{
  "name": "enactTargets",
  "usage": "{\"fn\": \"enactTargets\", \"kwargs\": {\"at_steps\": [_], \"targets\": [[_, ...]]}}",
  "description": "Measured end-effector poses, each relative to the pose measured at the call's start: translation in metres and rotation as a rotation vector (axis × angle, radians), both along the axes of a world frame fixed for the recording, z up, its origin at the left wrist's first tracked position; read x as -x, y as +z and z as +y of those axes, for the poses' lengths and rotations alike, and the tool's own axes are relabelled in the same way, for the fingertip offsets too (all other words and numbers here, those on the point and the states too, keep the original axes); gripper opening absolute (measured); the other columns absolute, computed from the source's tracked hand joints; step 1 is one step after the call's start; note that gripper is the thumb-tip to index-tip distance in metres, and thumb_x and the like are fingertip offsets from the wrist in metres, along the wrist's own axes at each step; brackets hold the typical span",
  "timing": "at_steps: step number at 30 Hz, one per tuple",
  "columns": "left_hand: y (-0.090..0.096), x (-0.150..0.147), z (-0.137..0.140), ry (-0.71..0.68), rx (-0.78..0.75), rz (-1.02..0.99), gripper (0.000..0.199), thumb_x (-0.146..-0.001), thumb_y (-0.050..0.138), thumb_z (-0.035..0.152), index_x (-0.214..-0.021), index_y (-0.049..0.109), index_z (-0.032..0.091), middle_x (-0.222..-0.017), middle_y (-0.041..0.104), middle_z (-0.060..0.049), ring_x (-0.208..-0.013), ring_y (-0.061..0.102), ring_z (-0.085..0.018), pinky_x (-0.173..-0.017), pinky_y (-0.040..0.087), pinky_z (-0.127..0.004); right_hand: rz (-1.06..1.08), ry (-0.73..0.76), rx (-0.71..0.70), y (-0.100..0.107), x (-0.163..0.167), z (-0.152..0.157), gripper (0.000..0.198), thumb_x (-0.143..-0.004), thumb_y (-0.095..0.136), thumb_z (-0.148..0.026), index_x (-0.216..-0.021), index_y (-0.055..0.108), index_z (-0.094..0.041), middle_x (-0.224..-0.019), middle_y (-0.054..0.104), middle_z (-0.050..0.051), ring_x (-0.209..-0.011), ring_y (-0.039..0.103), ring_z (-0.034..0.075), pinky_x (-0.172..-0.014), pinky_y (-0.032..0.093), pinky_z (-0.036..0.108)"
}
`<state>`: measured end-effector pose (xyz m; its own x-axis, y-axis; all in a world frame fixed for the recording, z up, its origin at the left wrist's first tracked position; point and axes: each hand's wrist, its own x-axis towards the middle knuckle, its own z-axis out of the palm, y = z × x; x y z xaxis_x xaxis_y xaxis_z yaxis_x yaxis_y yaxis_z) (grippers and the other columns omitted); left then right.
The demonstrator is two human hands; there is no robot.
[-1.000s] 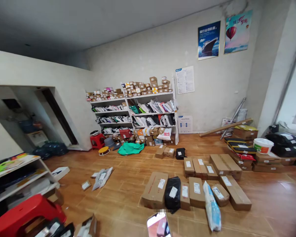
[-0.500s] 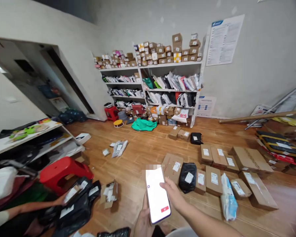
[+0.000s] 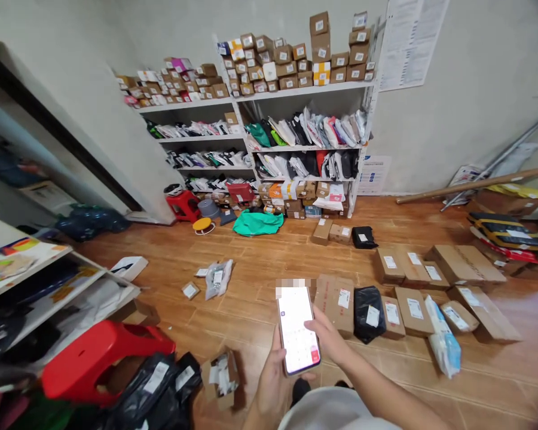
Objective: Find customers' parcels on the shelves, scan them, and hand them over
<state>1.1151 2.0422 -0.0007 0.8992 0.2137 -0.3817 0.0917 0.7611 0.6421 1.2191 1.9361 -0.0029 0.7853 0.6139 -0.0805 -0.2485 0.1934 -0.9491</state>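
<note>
The left hand (image 3: pixel 271 382) grips a phone (image 3: pixel 298 328) from below and behind, fingers wrapped round its lower edge, so it is clamped on the phone. The right hand (image 3: pixel 327 337) comes in from the right with its thumb resting on the lit screen; its fingers curl against the phone's right side, touching it rather than closing on anything else. The phone stands nearly upright, low in the middle of the view, above the wooden floor (image 3: pixel 260 286).

Just beyond the phone lies a row of parcels: a cardboard box (image 3: pixel 336 301), then a black bag (image 3: pixel 368 306) beside it, then more boxes running to the right (each with a white label). A blue and white packet (image 3: pixel 443 343) lies at the near end of that row. To the left, a red stool (image 3: pixel 98 355) stands near black bags (image 3: pixel 155 388) and a torn open box (image 3: pixel 222 376). Against the far wall, shelves (image 3: pixel 296 92) hold small boxes on top and soft parcels below, with a green bag (image 3: pixel 257 222) on the floor in front.
</note>
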Motion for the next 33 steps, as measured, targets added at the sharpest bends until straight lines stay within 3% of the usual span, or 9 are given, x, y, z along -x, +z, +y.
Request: {"fn": "enactTargets", "kwargs": {"at_steps": [3, 9, 13, 16, 19, 24, 33], "targets": [[0.002, -0.014, 0.041, -0.024, 0.022, 0.001, 0.079, -0.078, 0.060, 0.032, -0.149, 0.026, 0.035, -0.124, 0.062, -0.009, -0.103, 0.060, -0.029, -0.073, 0.055, -0.036, 0.000, 0.015, -0.010, -0.004, -0.006, 0.025, 0.037, -0.077, 0.052, -0.025, -0.112, 0.062, -0.019, -0.090, 0.066, 0.002, -0.087, 0.058, 0.023, -0.077, 0.042, 0.033], [-0.003, -0.049, 0.099, -0.208, -0.052, -0.039, 0.080, -0.080, 0.056, 0.040, -0.151, 0.019, 0.031, -0.122, 0.061, -0.014, -0.094, 0.062, -0.033, -0.059, 0.055, -0.038, 0.048, -0.079, 0.026, -0.007, -0.026, 0.080, 0.033, -0.083, 0.054, -0.034, -0.110, 0.061, -0.017, -0.081, 0.065, 0.002, -0.071, 0.058, 0.019, -0.062, 0.042, 0.029], [-0.016, -0.080, 0.125, -0.237, -0.090, -0.065, 0.086, -0.076, 0.062, 0.040, -0.151, 0.019, 0.033, -0.134, 0.054, -0.011, -0.108, 0.056, -0.034, -0.071, 0.055, -0.038, 0.058, -0.221, 0.094, -0.011, -0.055, 0.122, 0.034, -0.079, 0.066, -0.045, -0.097, 0.060, -0.016, -0.079, 0.064, 0.003, -0.068, 0.057, 0.019, -0.061, 0.043, 0.030], [-0.027, -0.113, 0.145, -0.248, -0.107, -0.073, 0.088, -0.074, 0.065, 0.041, -0.150, 0.021, 0.034, -0.137, 0.052, -0.010, -0.112, 0.054, -0.035, -0.076, 0.055, -0.039, 0.054, -0.265, 0.112, -0.016, -0.087, 0.145, 0.038, -0.079, 0.067, -0.048, -0.098, 0.059, -0.017, -0.082, 0.065, 0.004, -0.071, 0.059, 0.020, -0.064, 0.045, 0.031], [-0.032, -0.155, 0.168, -0.258, -0.062, -0.061, 0.085, -0.076, 0.063, 0.041, -0.150, 0.022, 0.035, -0.136, 0.053, -0.011, -0.111, 0.055, -0.036, -0.074, 0.055, -0.041, 0.047, -0.201, 0.064, -0.022, -0.130, 0.158, 0.034, -0.086, 0.050, -0.045, -0.103, 0.059, -0.017, -0.085, 0.067, 0.004, -0.073, 0.060, 0.021, -0.066, 0.045, 0.032], [-0.028, -0.246, 0.208, -0.228, -0.020, -0.032, 0.075, -0.082, 0.055, 0.035, -0.149, 0.023, 0.038, -0.132, 0.056, -0.007, -0.112, 0.056, -0.033, -0.078, 0.055, -0.042, 0.006, -0.078, 0.035, -0.023, -0.225, 0.174, 0.027, -0.079, 0.050, -0.025, -0.101, 0.065, -0.018, -0.096, 0.069, 0.003, -0.087, 0.060, 0.022, -0.076, 0.043, 0.032], [-0.020, -0.411, 0.253, -0.268, -0.027, -0.058, 0.082, -0.079, 0.057, 0.031, -0.151, 0.019, 0.036, -0.135, 0.054, -0.007, -0.112, 0.056, -0.033, -0.084, 0.054, -0.044, 0.017, -0.197, 0.045, -0.017, -0.373, 0.233, 0.033, -0.076, 0.065, -0.029, -0.107, 0.056, -0.020, -0.097, 0.068, 0.004, -0.086, 0.061, 0.023, -0.075, 0.046, 0.035]]}}
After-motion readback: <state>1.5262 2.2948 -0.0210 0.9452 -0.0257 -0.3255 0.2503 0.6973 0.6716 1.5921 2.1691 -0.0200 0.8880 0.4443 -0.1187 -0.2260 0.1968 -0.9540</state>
